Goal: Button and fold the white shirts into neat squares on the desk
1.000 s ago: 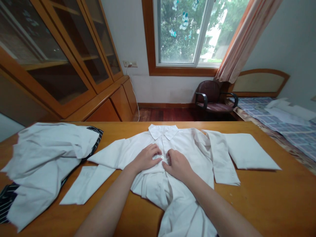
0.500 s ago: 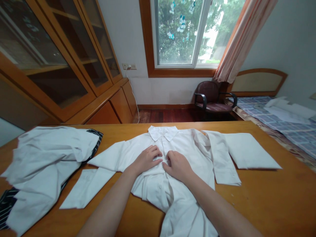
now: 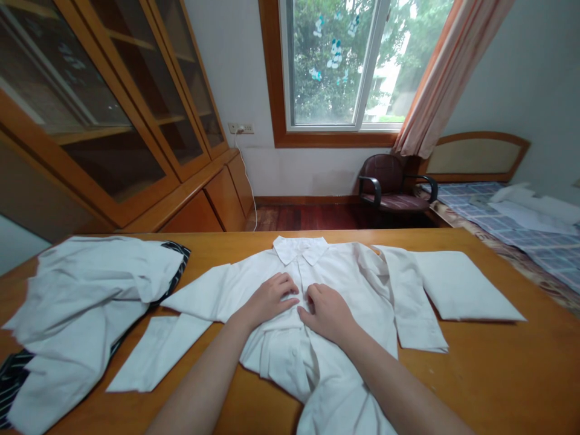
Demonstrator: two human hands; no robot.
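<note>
A white collared shirt [image 3: 348,275] lies face up on the wooden table [image 3: 498,374], collar away from me, sleeves spread to both sides. My left hand [image 3: 267,299] and my right hand [image 3: 326,311] meet at the shirt's button placket, on the chest. Both have their fingers curled and pinched on the placket fabric beside each other. The lower part of the shirt runs toward me between my forearms.
A heap of white garments over a dark striped one [image 3: 81,302] covers the table's left side. A folded white cloth [image 3: 462,290] lies at the right. Beyond the table are a wooden glass-door cabinet [image 3: 113,121], a window, an armchair [image 3: 389,187] and a bed [image 3: 521,223].
My hands stay at the placket with only small finger movements. The view has tilted slightly, so everything sits a little lower in the frame.
</note>
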